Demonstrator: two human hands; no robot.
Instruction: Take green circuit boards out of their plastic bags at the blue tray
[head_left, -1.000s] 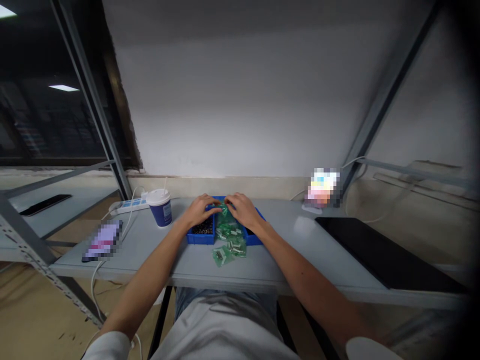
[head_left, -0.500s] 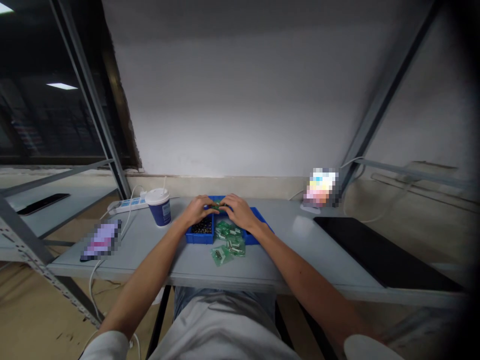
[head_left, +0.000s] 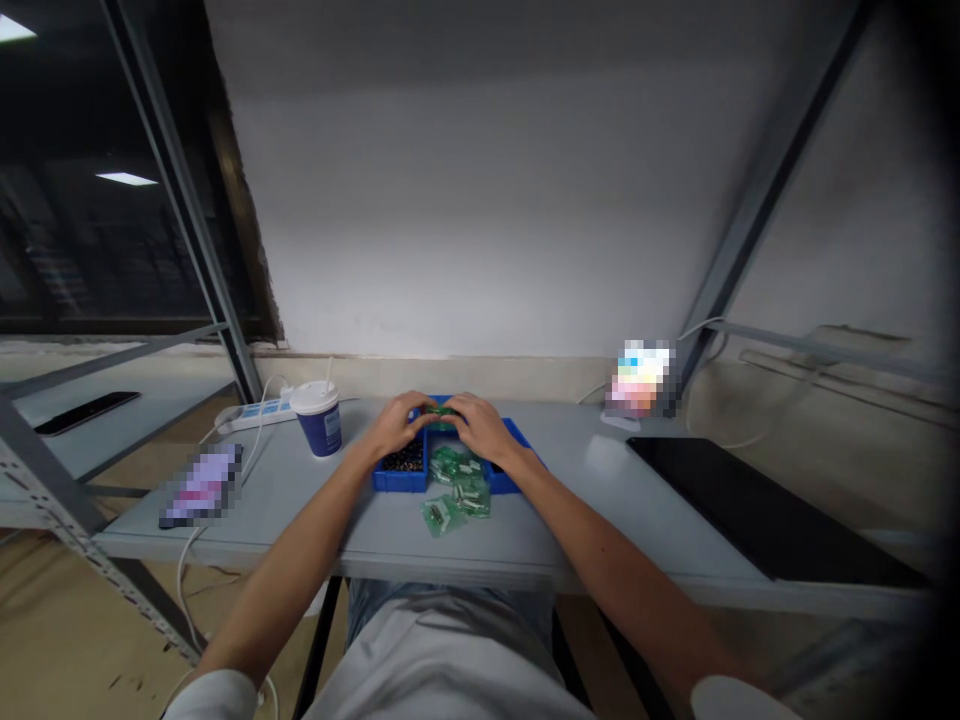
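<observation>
My left hand [head_left: 399, 422] and my right hand [head_left: 474, 422] meet above the blue bins, thumbs and fingers closed on a small green bag [head_left: 438, 414] between them. Below my left hand is a blue bin [head_left: 400, 482] with small dark and brassy parts. Another blue bin [head_left: 517, 434] lies partly hidden under my right hand and wrist. Between the bins, several green bags [head_left: 459, 465] with small metal parts lie in a pile, and one bag [head_left: 441, 514] is nearest the table's front edge.
A lidded blue and white cup [head_left: 320, 420] and a power strip [head_left: 259, 412] are at the left, with a phone [head_left: 202, 484] and cables. At the right are a lit screen [head_left: 640, 378] and a flat black panel [head_left: 757, 505].
Both hands stay over the bins with slight finger movement at the green bag. The view has shifted a little, so the table sits slightly lower.
</observation>
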